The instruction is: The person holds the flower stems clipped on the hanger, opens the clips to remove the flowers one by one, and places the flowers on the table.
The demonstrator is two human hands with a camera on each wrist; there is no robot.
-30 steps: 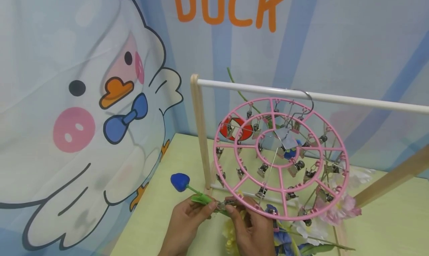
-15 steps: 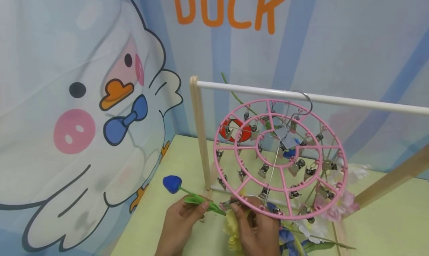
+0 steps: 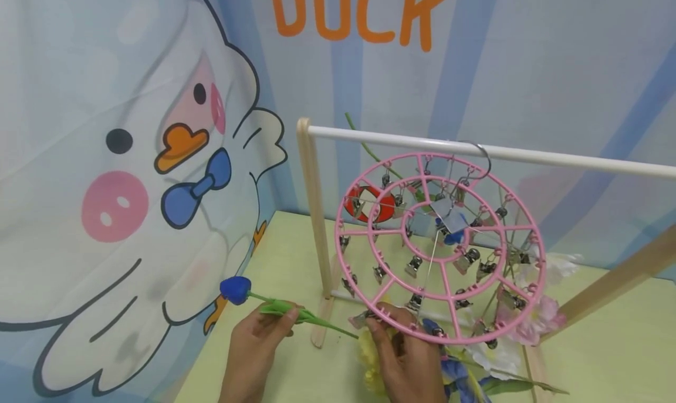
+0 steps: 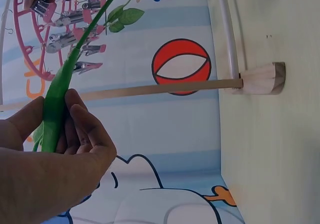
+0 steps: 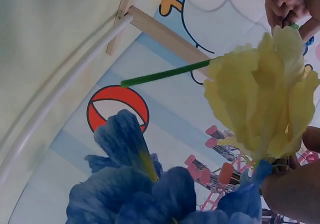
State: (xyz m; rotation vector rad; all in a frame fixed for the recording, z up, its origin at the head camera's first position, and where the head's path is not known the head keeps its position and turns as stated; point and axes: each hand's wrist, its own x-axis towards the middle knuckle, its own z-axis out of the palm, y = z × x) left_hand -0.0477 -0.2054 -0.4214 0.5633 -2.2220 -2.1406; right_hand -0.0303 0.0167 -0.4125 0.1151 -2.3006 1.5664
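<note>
Left hand (image 3: 257, 339) farther left, tulip (image 3: 271, 305) in grip

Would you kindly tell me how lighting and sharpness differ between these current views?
Head view: bright, even light, the pink hanger clear but slightly soft; left wrist view: dimmer, the left hand partly shaded; right wrist view: also dim, the blue flower close to the lens and looking soft.

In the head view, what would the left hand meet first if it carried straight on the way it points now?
The left hand, pinching the blue tulip, points toward the left wooden upright, so probably that first, though depth is unclear.
</note>
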